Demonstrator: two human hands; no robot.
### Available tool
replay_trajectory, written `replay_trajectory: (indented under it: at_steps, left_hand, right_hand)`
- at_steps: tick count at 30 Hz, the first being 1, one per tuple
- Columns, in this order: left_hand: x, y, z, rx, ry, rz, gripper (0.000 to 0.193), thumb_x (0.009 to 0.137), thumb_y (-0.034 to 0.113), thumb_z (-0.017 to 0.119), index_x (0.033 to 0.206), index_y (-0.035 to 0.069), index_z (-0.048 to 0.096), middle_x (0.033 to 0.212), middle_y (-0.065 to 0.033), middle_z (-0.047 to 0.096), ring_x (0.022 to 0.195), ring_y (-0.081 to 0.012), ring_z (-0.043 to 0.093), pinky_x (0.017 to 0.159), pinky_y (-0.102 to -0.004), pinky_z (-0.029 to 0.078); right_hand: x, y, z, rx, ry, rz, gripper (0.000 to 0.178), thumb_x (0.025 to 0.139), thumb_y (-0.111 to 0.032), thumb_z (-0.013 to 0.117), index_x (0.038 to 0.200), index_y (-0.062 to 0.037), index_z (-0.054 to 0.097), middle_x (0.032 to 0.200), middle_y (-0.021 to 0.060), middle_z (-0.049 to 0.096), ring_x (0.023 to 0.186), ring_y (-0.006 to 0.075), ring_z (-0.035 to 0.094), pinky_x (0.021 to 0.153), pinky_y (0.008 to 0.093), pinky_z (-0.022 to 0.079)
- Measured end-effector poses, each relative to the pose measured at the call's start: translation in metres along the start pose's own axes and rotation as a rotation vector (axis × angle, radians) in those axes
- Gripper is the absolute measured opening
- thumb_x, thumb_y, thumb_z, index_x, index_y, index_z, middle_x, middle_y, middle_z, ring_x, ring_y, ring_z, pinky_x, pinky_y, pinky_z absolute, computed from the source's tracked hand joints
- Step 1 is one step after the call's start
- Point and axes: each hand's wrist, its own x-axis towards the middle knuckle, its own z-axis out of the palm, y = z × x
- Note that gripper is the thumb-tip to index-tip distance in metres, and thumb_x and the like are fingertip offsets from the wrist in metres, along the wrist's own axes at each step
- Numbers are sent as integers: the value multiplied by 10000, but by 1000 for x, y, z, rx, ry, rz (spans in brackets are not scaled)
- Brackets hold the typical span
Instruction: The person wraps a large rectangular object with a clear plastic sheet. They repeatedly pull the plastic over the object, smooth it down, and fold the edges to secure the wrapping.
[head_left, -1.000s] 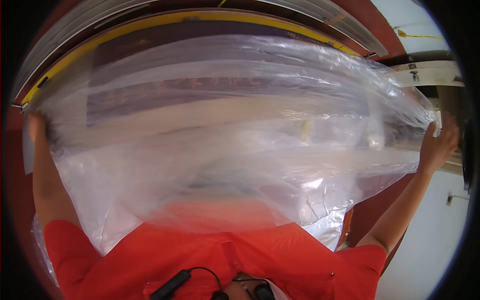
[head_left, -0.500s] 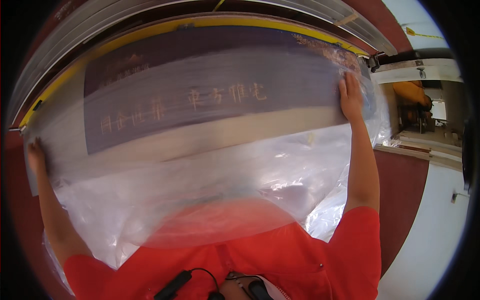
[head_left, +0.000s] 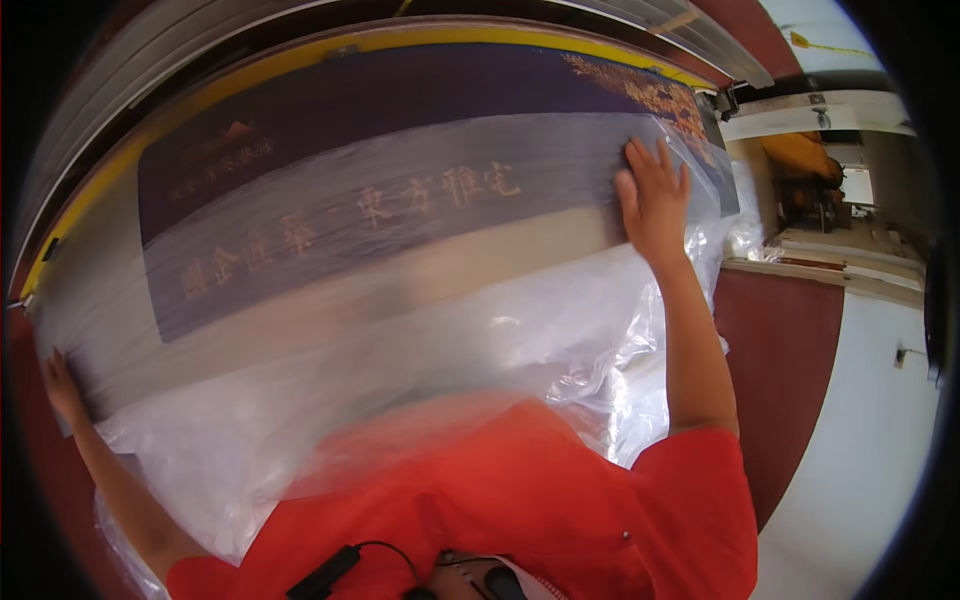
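A panel is being covered for the most part by clear film, and its far strip is being left bare. Gold characters are being seen through the film across the panel's dark middle, and a gold leaf pattern is being partly overlapped at its far right corner. The panel's far side is being bordered by a yellow strip, with a grey rail being seen beyond it. The right grip is being laid open on the film near the panel's right end, palm down, fingers spread. The left grip is being held at the film's left edge, fingers extended; whether film is being pinched there cannot be told. On the near side, the film is being draped in loose, shiny folds, and part of a red shirt is being veiled by it. A red-brown floor is being seen to the right.
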Motion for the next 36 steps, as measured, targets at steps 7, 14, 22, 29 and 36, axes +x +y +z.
replay_trajectory:
  at_steps: [7, 14, 22, 29, 36]
  left_hand:
    - [-35, 31, -100, -1437, -372, -479, 465, 832, 348, 398, 1162, 23, 370, 1173, -73, 403, 1109, -186, 339, 930, -306, 237]
    - [-32, 10, -112, -766, -256, -275, 408, 844, 274, 391, 1133, -15, 395, 1130, -99, 440, 1049, -200, 398, 904, -314, 276]
    - [87, 18, 32, -490, 124, -344, 439, 801, 355, 439, 1005, -27, 509, 925, -97, 553, 812, -167, 502, 715, -267, 389]
    - [171, 64, 99, -802, 238, -139, 480, 763, 435, 477, 965, 5, 544, 929, -132, 565, 853, -220, 528, 726, -298, 382]
    - [146, 72, 72, -592, 0, -439, 533, 805, 459, 377, 1015, -11, 516, 908, -74, 556, 791, -179, 515, 651, -275, 396]
  right_hand:
    - [44, 49, 40, 354, 128, 366, 143, 728, -224, 573, 737, -82, 582, 720, 60, 552, 761, 230, 504, 724, 324, 374]
    - [51, 27, 9, 312, 237, 118, 165, 772, -221, 530, 704, -72, 510, 653, 23, 491, 602, 131, 450, 560, 264, 359]
    - [67, 78, 50, 642, 136, 522, 263, 767, -260, 489, 736, 1, 498, 625, 106, 546, 560, 196, 524, 548, 311, 410]
    - [162, 101, 94, 600, 259, 669, 360, 719, -347, 525, 729, 8, 584, 710, 169, 586, 703, 267, 570, 654, 334, 424]
    - [157, 82, 95, 535, 223, 769, 469, 709, -438, 496, 788, 16, 582, 797, 191, 580, 804, 292, 554, 726, 342, 400]
